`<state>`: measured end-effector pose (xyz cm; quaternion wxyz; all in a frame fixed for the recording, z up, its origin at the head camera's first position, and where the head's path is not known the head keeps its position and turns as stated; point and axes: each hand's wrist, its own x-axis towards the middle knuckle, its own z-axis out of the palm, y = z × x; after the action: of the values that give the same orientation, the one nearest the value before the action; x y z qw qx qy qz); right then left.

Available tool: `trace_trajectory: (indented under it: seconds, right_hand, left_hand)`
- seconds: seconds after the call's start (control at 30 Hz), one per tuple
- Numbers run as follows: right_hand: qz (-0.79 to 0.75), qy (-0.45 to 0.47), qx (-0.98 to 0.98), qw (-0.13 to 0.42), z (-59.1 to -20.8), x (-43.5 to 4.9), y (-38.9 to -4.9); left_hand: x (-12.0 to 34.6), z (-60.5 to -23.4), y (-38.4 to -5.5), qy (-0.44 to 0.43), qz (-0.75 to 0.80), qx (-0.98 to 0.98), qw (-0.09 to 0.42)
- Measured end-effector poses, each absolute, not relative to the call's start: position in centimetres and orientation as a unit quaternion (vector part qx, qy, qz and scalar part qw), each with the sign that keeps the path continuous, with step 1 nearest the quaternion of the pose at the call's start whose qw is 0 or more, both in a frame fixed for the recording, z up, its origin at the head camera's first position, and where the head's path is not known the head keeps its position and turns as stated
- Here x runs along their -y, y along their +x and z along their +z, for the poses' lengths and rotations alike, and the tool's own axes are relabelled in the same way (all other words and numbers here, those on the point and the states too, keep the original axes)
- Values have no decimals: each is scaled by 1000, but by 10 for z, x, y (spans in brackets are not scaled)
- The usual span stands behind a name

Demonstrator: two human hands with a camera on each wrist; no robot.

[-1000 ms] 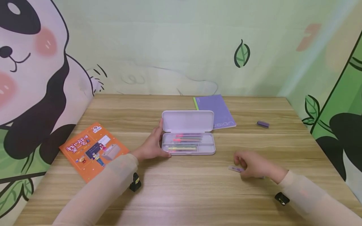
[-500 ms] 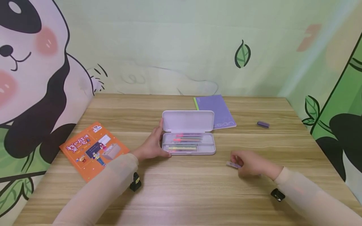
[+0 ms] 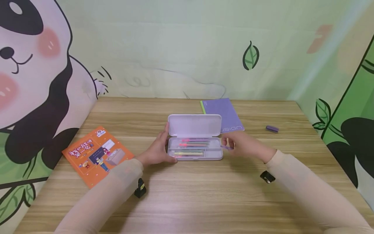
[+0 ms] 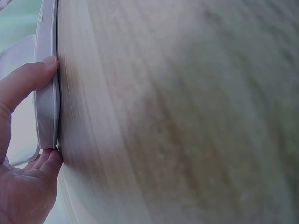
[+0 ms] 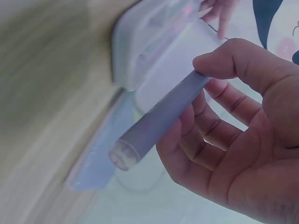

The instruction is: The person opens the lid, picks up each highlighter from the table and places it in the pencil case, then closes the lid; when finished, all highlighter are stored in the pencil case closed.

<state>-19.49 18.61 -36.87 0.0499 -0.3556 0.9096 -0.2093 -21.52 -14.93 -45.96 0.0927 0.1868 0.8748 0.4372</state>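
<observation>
A pale pencil case (image 3: 194, 125) lies with its lid raised in the middle of the table, several coloured pens (image 3: 193, 144) in its compartments. My left hand (image 3: 155, 151) grips its left end, and in the left wrist view the thumb (image 4: 37, 74) presses the case's front wall while the fingers sit at the corner. Just off the right end of the case, my right hand (image 3: 248, 145) pinches a purple pen (image 5: 161, 114) between thumb and fingers. The pen's clear end points away from the palm; its other end is hidden by the fingers.
Behind the case lies a purple notebook (image 3: 230, 117), partly covered by the lid. A short dark purple cylinder (image 3: 272, 129) lies at the back right. An orange book (image 3: 97, 156) is on the left, near my left forearm. A panda-printed wall backs the table.
My right hand has carried the purple pen from the right part of the table leftward and away from me, to the case's right end. The left hand has stayed on the case.
</observation>
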Motion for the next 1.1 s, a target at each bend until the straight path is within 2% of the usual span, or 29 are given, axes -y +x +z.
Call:
trace_trajectory:
  seconds: [0.67,0.93,1.1]
  right_hand:
    - [-165,-339,-922,89,-336,-111,-238]
    - [-166,-337,-920,110,-351,-88,-253]
    - [-156,-357,-916,92,-368,-81,-260]
  left_hand:
    - [150,-458,-215,177,439,-875,101]
    - [149,-456,-214,183,445,-871,99]
    - [150,-458,-214,191,444,-870,96]
